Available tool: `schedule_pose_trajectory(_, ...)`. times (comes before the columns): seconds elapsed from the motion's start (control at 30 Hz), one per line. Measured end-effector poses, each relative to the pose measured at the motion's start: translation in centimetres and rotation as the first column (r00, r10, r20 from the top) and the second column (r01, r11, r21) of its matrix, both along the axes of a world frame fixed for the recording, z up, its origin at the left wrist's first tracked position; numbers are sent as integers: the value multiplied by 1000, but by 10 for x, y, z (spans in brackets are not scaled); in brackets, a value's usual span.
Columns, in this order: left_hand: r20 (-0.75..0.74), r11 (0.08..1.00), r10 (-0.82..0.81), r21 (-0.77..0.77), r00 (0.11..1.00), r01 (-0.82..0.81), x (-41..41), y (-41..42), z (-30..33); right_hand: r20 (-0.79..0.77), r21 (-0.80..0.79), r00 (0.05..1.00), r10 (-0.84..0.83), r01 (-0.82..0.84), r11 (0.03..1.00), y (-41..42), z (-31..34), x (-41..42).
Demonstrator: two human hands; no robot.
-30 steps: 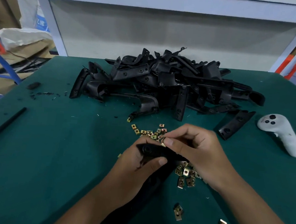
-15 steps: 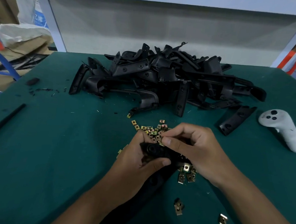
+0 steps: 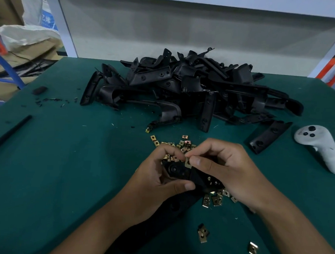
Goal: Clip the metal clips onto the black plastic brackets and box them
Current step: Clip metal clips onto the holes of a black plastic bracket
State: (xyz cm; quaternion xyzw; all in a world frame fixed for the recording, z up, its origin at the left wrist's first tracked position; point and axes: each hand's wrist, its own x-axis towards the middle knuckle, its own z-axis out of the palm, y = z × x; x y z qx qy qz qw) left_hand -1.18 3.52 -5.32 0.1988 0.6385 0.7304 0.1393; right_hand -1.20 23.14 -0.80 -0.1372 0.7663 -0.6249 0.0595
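My left hand [image 3: 155, 187] grips a long black plastic bracket [image 3: 198, 179] near its upper end, thumb under it and fingers curled over the top. My right hand [image 3: 224, 169] pinches a small brass-coloured metal clip [image 3: 188, 163] between thumb and forefinger, right at the bracket's top edge. Loose metal clips [image 3: 181, 143] lie scattered on the green table [image 3: 62, 169] behind and under my hands, with a few more [image 3: 203, 233] nearer me. A big heap of black brackets [image 3: 194, 89] fills the middle of the table behind.
One bracket [image 3: 268, 137] lies apart at the right, beside a white handheld controller [image 3: 322, 148]. A black strip [image 3: 7, 134] and small black scraps [image 3: 46, 99] lie at the left. Cardboard and a white bag [image 3: 25, 37] sit beyond the left edge. No box is in view.
The right hand's thumb and forefinger have shifted the clip a little along the bracket's top edge. The left hand keeps its hold on the bracket. The camera has tipped slightly.
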Motion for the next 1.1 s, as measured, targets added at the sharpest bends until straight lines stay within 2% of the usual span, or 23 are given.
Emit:
schedule_pose_trajectory(0.1, 46, 999, -26, 38, 999, 24, -1, -1, 0, 20, -4, 1000, 11, -11, 1000, -1, 0, 1)
schedule_pose_trajectory(0.27, 27, 997, -59, 60, 998, 58, -2, -1, 2, -3, 16, 1000, 13, -13, 1000, 3, -2, 1)
schedule_pose_trajectory(0.43, -4, 993, 85, 87, 996, -84, -3, -2, 4, -19, 52, 995, 97, -96, 994, 2, -7, 2)
schedule_pose_trajectory(0.57, -39, 978, 185, 110, 982, -180, -6, -4, 6, -107, 174, 989, 105, -86, 981, 1, -13, -1)
schedule_pose_trajectory(0.6, -26, 971, 208, 128, 978, -203, -6, -3, 6, -112, 140, 990, 90, -74, 987, 0, -14, -1)
schedule_pose_trajectory(0.67, -1, 960, 241, 145, 970, -239, -7, -3, 6, -43, -100, 999, 11, -15, 995, -1, -15, -5)
schedule_pose_trajectory(0.73, 23, 956, 245, 164, 969, -245, -7, -3, 6, 97, -364, 993, -63, 94, 926, 3, -15, -10)
schedule_pose_trajectory(0.77, 36, 952, 249, 176, 968, -251, -7, -3, 6, 156, -425, 983, -101, 159, 891, 6, -16, -13)
schedule_pose_trajectory(0.93, 73, 942, 265, 193, 961, -275, -6, -3, 9, 367, -548, 922, -119, 318, 774, 15, -17, -22)
schedule_pose_trajectory(1.1, 213, 935, 215, 237, 953, -264, -4, -4, 14, 459, -620, 886, -69, 375, 689, 17, -17, -24)
